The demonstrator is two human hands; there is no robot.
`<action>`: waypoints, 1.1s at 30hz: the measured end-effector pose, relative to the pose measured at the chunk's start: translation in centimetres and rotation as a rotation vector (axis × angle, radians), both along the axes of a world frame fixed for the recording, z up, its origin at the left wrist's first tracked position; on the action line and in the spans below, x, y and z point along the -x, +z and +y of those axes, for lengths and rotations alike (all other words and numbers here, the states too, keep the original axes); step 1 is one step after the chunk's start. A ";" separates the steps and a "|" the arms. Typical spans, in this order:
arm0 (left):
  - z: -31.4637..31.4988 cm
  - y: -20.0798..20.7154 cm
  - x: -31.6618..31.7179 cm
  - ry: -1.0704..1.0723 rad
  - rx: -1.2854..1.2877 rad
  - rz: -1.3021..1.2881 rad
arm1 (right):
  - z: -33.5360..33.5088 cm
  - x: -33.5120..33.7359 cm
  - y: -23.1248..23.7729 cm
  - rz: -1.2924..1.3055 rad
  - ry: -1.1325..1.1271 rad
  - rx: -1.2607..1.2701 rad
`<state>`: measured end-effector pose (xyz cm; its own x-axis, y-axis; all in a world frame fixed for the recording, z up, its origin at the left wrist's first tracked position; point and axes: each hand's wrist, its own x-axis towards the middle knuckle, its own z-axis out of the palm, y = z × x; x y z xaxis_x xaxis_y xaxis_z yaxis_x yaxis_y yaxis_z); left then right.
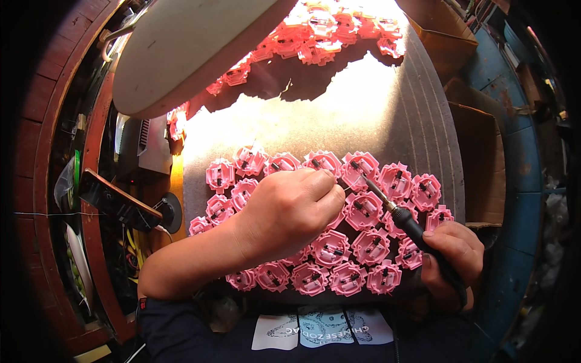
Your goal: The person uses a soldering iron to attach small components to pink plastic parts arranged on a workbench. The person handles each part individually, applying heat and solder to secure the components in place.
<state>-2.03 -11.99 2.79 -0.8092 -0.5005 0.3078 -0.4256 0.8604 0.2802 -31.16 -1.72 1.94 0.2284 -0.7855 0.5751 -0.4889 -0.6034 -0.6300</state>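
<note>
My right hand (pixel 452 257) grips a soldering iron (pixel 407 222) by its black handle. The iron's metal tip points up and left, at or just over a pink plastic housing (pixel 357 164) in the back row. My left hand (pixel 296 202) is closed in a pinch above the housings, its fingertips close to the iron's tip. A short bit of thin solder wire shows at those fingertips; the rest is hidden by the hand. Several more pink housings (pixel 330 248), with small black and white parts inside, lie in rows around and under both hands.
A pile of pink housings (pixel 321 33) lies at the far side of the grey table (pixel 433 121). A pale lamp head (pixel 187 54) hangs over the upper left. A phone (pixel 118 196) leans on a stand at left. Cardboard boxes (pixel 478 163) stand at right.
</note>
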 end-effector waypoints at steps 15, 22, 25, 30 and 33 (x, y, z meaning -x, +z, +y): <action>1.1 1.9 -0.6 0.037 -0.063 0.187 | 1.4 0.1 -0.3 -0.146 -0.151 0.041; 1.5 2.5 1.5 0.017 -0.138 0.049 | 3.0 1.7 -0.9 -0.118 -0.245 0.032; 0.7 1.8 3.0 -0.032 -0.087 0.102 | 3.1 2.1 -0.9 -0.094 -0.271 0.039; 0.3 0.3 4.6 -0.082 0.000 0.088 | 3.2 2.3 -0.8 -0.096 -0.248 0.022; 0.0 0.3 5.1 -0.103 -0.004 0.062 | 3.5 2.4 -0.8 -0.089 -0.278 0.015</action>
